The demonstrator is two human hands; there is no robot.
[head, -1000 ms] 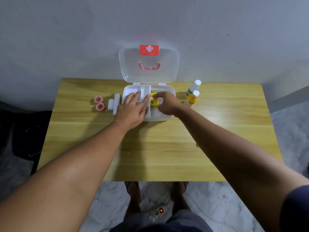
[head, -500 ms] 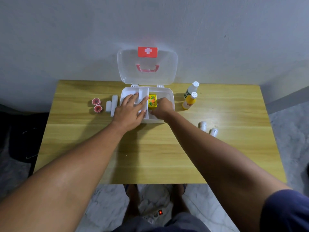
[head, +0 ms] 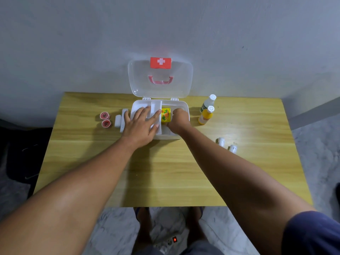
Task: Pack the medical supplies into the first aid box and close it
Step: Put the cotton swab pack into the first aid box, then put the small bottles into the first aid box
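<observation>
The white first aid box (head: 181, 104) stands open at the table's far middle, its clear lid (head: 160, 80) upright against the wall. My left hand (head: 140, 125) lies flat with spread fingers over the box's left compartments. A yellow packet (head: 166, 115) sits in the right half of the box. My right hand (head: 178, 120) is curled beside the packet inside the box; its fingertips are hidden, so a grip cannot be seen. White gauze rolls (head: 119, 120) and two red tape rolls (head: 105, 119) lie left of the box.
A white bottle (head: 208, 103) and a yellow bottle (head: 205, 115) stand right of the box. Two small white vials (head: 227, 144) lie on the wooden table (head: 165, 172) further right. A power strip (head: 168, 241) sits on the floor by my feet.
My right hand has drawn back toward the box's front, uncovering the yellow packet in the box. The left hand has stayed flat on the box. The two small vials have come into sight.
</observation>
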